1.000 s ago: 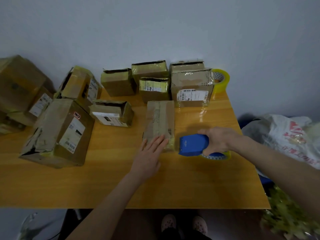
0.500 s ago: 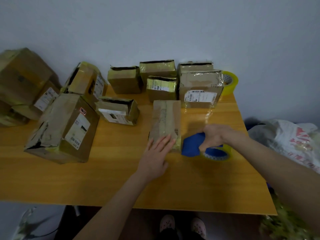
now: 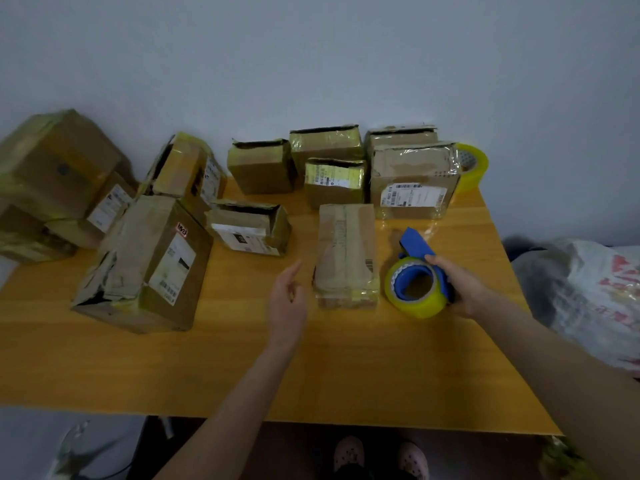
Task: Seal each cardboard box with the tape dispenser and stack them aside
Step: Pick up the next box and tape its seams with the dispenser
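Cardboard, worn and patched with old yellowish tape, covers the far half of the wooden table (image 3: 311, 375) in the head view. The one that matters is the narrow box (image 3: 346, 251) lying flat near the middle. Its long axis runs straight away from the person toward the wall, and its near short end faces the gap between the two hands. The right hand (image 3: 460, 289) is wrapped round the handle of the blue tape dispenser (image 3: 417, 271), whose yellow roll rests on or just above the table, just beside the box's near right corner. The blue blade end points up and away along the box's right side. So the box lies directly to the left of the dispenser, with its seam parallel to the tool. By my reading, a taping pass would call for lifting the dispenser over onto the top face and drawing it along that long axis. The left hand (image 3: 287, 299) hovers with relaxed, straight fingers, holding nothing, near the box's left near edge but apart from it. It looks the better placed to steady the box. A spare roll (image 3: 472, 166) stands at the far right corner behind a labelled box (image 3: 414, 181).
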`<state>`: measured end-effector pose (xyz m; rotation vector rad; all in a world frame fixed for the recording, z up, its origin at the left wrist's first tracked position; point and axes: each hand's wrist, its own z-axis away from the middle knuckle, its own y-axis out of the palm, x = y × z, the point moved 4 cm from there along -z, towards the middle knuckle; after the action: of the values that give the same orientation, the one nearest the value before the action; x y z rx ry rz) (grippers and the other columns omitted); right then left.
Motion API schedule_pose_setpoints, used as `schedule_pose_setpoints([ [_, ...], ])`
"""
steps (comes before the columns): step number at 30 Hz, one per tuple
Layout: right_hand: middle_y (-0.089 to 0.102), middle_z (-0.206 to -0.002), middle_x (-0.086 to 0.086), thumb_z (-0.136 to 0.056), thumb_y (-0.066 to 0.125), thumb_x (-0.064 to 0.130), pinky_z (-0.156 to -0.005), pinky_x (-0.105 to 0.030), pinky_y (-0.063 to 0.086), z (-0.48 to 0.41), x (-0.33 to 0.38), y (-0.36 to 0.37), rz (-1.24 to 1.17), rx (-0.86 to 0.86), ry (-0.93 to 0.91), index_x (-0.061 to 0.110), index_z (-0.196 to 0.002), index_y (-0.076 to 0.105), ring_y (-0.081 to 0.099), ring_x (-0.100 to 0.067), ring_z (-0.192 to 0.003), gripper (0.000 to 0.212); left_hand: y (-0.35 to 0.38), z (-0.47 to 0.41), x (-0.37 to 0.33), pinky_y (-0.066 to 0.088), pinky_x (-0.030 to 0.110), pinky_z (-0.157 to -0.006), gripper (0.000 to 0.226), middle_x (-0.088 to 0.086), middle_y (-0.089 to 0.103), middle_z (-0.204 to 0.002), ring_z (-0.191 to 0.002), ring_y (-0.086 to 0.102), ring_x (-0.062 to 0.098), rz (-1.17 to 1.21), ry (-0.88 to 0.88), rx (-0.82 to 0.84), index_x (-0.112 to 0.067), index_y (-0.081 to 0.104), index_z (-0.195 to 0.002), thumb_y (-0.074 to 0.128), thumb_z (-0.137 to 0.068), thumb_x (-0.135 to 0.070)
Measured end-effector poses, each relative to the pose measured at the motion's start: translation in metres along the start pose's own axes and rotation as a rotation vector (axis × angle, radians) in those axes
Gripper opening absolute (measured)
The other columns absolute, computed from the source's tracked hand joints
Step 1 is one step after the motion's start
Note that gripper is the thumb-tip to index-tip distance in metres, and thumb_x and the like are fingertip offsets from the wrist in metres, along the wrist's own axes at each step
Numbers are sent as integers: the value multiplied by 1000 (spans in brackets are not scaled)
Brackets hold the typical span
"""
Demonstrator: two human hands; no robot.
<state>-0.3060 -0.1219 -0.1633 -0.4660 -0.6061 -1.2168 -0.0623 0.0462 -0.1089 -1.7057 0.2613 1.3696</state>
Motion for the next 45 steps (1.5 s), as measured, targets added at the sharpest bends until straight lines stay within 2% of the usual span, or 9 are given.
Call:
schedule_pose_setpoints([
  [8,50,-144,-10,-97,54,39,-101,-37,40,48,36,29,673,-281,-605,8,-144,44,49,-28,-128,57,12,11,-12,31,38,-114,50,1,33,-153,-139,32,17,-136,-25,113,-14,24,-150,38,-102,-17],
  [14,64,-85,-4,-101,43,35,-61,-29,43,71,-14,113,844,-159,-618,10,-151,26,56,-18,-71,58,39,12,-9,44,19,-78,43,6,56,-129,-109,57,19,-44,-213,144,-10,36,-144,39,-101,-12],
  [19,64,-118,-8,-102,42,36,-82,-33,49,64,-10,103,728,-104,-579,10,-147,38,60,-22,-97,52,33,-1,7,43,9,-60,32,-2,61,-102,-82,58,6,32,-292,203,-9,55,-130,45,-100,-18],
  [22,65,-119,-9,-98,47,44,-86,-34,51,62,-4,91,766,-112,-599,7,-140,48,61,-23,-104,56,23,-9,12,46,18,-87,35,0,67,-105,-111,56,18,-134,-190,218,-11,62,-125,52,-97,-30],
  [26,66,-88,-3,-96,56,38,-67,-26,47,55,-3,90,773,-122,-589,7,-134,55,61,-15,-81,49,20,-14,15,40,6,-52,23,-15,57,-64,-56,49,-1,-167,-77,199,-11,72,-107,61,-91,-25],
  [32,60,-57,8,-91,65,29,-45,-9,37,45,-10,93,775,-162,-602,14,-126,62,55,-2,-51,38,20,-18,19,38,8,-49,23,-22,51,-60,-53,46,-4,-265,13,173,-15,71,-105,72,-83,-21],
  [38,66,-90,0,-79,70,53,-62,-27,47,51,4,86,1088,-274,-706,20,-135,52,62,-18,-80,68,30,-22,30,47,25,-70,56,-2,58,-103,-95,58,15,-418,-85,196,-15,47,-118,78,-76,-34],
  [42,60,-122,-5,-71,70,64,-72,-35,51,50,17,97,1202,-206,-751,25,-147,27,62,-25,-102,96,33,-30,21,35,45,-108,117,8,25,-150,-136,29,24,-396,24,307,-19,11,-151,84,-64,-45],
  [45,67,-113,-7,-78,59,68,-74,-35,53,47,14,108,1309,-186,-791,24,-150,26,65,-23,-95,90,43,-31,13,33,45,-110,107,10,21,-155,-139,29,27,-372,180,449,-22,1,-153,74,-77,-43],
])
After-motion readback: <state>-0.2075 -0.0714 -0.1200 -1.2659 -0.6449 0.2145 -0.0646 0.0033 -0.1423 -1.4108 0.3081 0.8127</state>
